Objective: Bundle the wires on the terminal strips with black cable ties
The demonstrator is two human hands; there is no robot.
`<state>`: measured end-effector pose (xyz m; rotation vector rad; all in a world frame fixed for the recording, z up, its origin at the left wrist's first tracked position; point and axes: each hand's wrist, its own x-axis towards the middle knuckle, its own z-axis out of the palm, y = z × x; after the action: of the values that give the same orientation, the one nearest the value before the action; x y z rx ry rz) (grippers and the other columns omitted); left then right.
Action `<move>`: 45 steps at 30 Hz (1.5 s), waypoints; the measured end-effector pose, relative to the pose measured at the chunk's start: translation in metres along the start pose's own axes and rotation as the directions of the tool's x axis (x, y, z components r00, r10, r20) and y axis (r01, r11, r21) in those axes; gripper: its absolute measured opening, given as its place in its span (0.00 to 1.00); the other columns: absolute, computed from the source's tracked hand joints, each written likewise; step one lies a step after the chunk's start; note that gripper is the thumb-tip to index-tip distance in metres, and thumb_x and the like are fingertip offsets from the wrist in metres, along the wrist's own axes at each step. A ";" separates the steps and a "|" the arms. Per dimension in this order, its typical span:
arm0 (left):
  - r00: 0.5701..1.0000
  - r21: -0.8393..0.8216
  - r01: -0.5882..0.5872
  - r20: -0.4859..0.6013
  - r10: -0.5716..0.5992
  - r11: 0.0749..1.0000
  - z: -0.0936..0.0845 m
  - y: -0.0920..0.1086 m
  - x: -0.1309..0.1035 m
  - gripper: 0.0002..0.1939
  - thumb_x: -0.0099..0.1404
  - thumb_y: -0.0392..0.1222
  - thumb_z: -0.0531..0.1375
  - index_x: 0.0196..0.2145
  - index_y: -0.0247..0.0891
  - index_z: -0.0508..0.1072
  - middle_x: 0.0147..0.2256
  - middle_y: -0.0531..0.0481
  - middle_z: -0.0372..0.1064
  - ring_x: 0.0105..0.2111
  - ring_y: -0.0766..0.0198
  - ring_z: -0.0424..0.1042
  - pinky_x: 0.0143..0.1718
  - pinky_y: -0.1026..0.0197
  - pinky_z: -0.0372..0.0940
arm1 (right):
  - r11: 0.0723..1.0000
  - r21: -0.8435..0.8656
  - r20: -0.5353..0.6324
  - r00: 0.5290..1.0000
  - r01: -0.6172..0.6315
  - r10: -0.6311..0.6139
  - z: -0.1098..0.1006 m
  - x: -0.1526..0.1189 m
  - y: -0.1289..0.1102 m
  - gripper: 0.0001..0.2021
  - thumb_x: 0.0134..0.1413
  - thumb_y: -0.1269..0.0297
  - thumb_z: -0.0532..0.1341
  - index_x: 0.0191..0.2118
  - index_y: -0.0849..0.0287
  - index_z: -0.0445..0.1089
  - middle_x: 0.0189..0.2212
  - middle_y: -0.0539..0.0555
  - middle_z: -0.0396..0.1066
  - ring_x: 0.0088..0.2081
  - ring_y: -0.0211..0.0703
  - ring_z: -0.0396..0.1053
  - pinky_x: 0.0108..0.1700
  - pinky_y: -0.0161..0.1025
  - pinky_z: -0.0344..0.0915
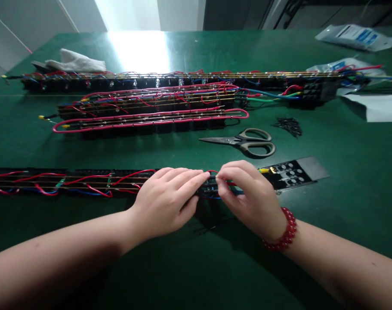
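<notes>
A long black strip (95, 183) with brass rods and red and blue wires lies across the near part of the table. My left hand (173, 193) rests over it, fingers together and thumb on the near side, gripping it. Just to the right, my right hand (247, 189) wears a red bead bracelet. Its thumb and index finger are pinched at black cables on the strip; what exactly they hold is too small to make out. Beyond that hand, the strip ends in a black plate (286, 172) with a yellow-sleeved wire.
Scissors (244, 141) lie beyond my hands, beside a pile of small black pieces (288, 125). Farther back are a red-cabled wired assembly (150, 118) and a longer wired strip (170, 79). A white cloth (76, 61), plastic bag (357, 36) and paper (376, 106) lie around the green table (150, 271).
</notes>
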<state>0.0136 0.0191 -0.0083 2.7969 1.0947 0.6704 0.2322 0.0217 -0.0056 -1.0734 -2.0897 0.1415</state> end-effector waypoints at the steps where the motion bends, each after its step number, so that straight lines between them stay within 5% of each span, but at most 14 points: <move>1: 1.000 -0.008 0.003 -0.002 -0.003 1.000 0.000 0.000 0.000 0.23 0.70 0.40 0.55 0.62 0.38 0.66 0.56 0.45 0.73 0.54 0.55 0.74 0.52 0.52 0.68 | 1.000 -0.024 0.014 1.000 0.017 -0.017 -0.001 0.000 -0.001 0.05 0.61 0.73 0.58 0.36 0.56 0.69 0.35 0.55 0.75 0.38 0.43 0.73 0.41 0.41 0.71; 8: 1.000 0.002 -0.014 0.016 0.014 1.000 0.000 -0.002 -0.001 0.17 0.68 0.39 0.56 0.54 0.38 0.73 0.59 0.43 0.70 0.55 0.53 0.73 0.52 0.49 0.70 | 0.983 -0.046 0.279 0.948 0.176 -0.157 -0.010 0.032 0.001 0.07 0.62 0.70 0.56 0.34 0.58 0.69 0.32 0.54 0.75 0.36 0.42 0.70 0.39 0.39 0.66; 14: 0.999 0.018 -0.011 -0.039 0.012 1.000 0.001 -0.001 0.000 0.17 0.69 0.39 0.55 0.53 0.36 0.73 0.56 0.41 0.72 0.53 0.53 0.74 0.52 0.49 0.71 | 0.971 0.239 0.471 0.873 0.008 -0.124 -0.007 0.072 0.014 0.03 0.55 0.70 0.59 0.31 0.58 0.68 0.28 0.48 0.71 0.29 0.35 0.66 0.33 0.33 0.61; 21: 0.998 0.038 0.035 -0.048 -0.033 0.999 0.002 0.000 0.000 0.21 0.69 0.41 0.56 0.58 0.33 0.68 0.57 0.39 0.71 0.54 0.52 0.73 0.53 0.50 0.71 | 0.929 0.353 0.394 0.919 -0.116 -0.035 0.003 0.061 0.023 0.04 0.57 0.71 0.58 0.32 0.59 0.67 0.29 0.48 0.69 0.32 0.35 0.66 0.36 0.33 0.64; 38: 0.998 0.018 0.062 0.005 -0.062 0.998 0.000 0.000 0.003 0.20 0.69 0.41 0.57 0.57 0.37 0.69 0.56 0.44 0.73 0.55 0.54 0.73 0.54 0.51 0.71 | 0.941 0.286 0.330 0.940 -0.181 0.081 0.005 0.062 0.023 0.05 0.56 0.74 0.59 0.30 0.59 0.65 0.28 0.48 0.67 0.30 0.35 0.62 0.35 0.35 0.59; 41: 0.999 0.030 0.053 -0.004 -0.053 0.998 0.000 0.000 0.003 0.21 0.69 0.41 0.57 0.58 0.37 0.68 0.56 0.44 0.73 0.55 0.54 0.73 0.53 0.50 0.71 | 0.890 0.367 0.366 0.921 -0.271 0.130 0.006 0.063 0.023 0.04 0.58 0.70 0.58 0.31 0.58 0.66 0.28 0.47 0.68 0.31 0.35 0.63 0.35 0.35 0.61; 45: 0.999 0.060 0.020 -0.037 -0.018 0.998 0.002 0.000 0.002 0.19 0.69 0.41 0.58 0.56 0.36 0.69 0.56 0.43 0.73 0.54 0.53 0.73 0.52 0.50 0.70 | 0.764 0.472 0.554 0.822 -0.439 0.131 0.002 0.067 0.028 0.05 0.58 0.64 0.61 0.35 0.60 0.70 0.30 0.48 0.70 0.31 0.35 0.66 0.35 0.34 0.64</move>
<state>0.0157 0.0211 -0.0092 2.8317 1.1654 0.7003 0.2252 0.0893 0.0204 -1.0268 -2.0463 1.2661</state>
